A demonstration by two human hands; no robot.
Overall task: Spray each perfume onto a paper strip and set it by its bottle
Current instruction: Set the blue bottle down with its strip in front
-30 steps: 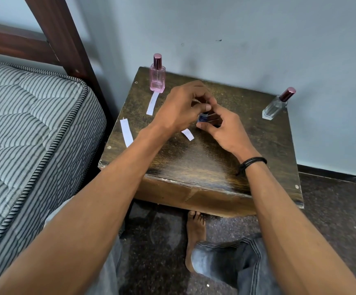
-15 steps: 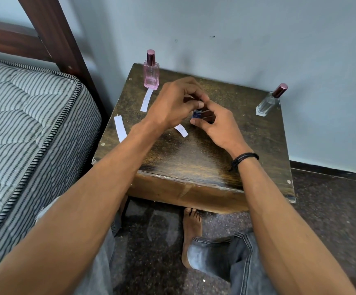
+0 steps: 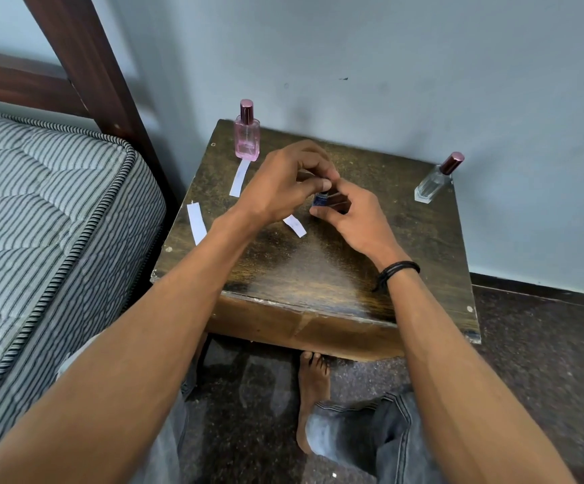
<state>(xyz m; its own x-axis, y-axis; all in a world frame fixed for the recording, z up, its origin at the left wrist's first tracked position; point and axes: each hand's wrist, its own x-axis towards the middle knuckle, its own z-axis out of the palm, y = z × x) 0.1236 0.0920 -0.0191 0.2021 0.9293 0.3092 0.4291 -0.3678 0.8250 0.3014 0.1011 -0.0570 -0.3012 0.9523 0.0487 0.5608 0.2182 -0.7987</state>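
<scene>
At the middle of the scuffed dark-wood table (image 3: 318, 274) I see the right hand (image 3: 353, 221) pinching a small dark-blue bottle (image 3: 319, 201) by its body, the left hand (image 3: 283, 185) pinching its top; a flat white paper strip (image 3: 294, 226) lies just beside.

The pink bottle (image 3: 247, 138) stands far left, the first strip (image 3: 240, 178) just nearer. The clear bottle (image 3: 435, 181) stands far right. The blue bottle (image 3: 319, 201) is held mid-table, with the second strip (image 3: 294, 226) beside it and the third strip (image 3: 196, 223) at the left edge.

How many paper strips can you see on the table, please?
3: one strip just in front of the pink bottle, one near the left edge of the table, one partly under the left hand. Others may be hidden under the hands.
</scene>
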